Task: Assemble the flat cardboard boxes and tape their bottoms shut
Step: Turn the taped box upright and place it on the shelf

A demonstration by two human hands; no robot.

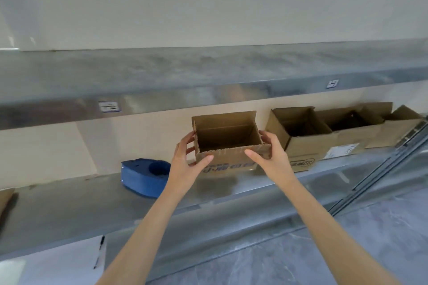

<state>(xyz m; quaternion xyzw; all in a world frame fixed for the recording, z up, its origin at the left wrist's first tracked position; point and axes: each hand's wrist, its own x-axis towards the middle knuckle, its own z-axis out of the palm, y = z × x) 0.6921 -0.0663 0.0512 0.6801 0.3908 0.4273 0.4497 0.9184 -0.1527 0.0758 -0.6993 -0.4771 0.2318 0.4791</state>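
Observation:
An assembled brown cardboard box (228, 140) stands upright and open-topped on the metal shelf (81, 203). My left hand (187, 162) grips its left side, thumb across the front face and fingers round the left wall. My right hand (271, 157) grips the right side the same way, thumb on the front, fingers at the right rim. A blue tape dispenser (144, 175) lies on the shelf just left of my left hand.
Three more open cardboard boxes (301, 138) stand in a row to the right along the wall. A second metal shelf (162, 76) runs above. A pen (100, 251) lies on white paper at lower left. Flat cardboard (4, 196) shows at the left edge.

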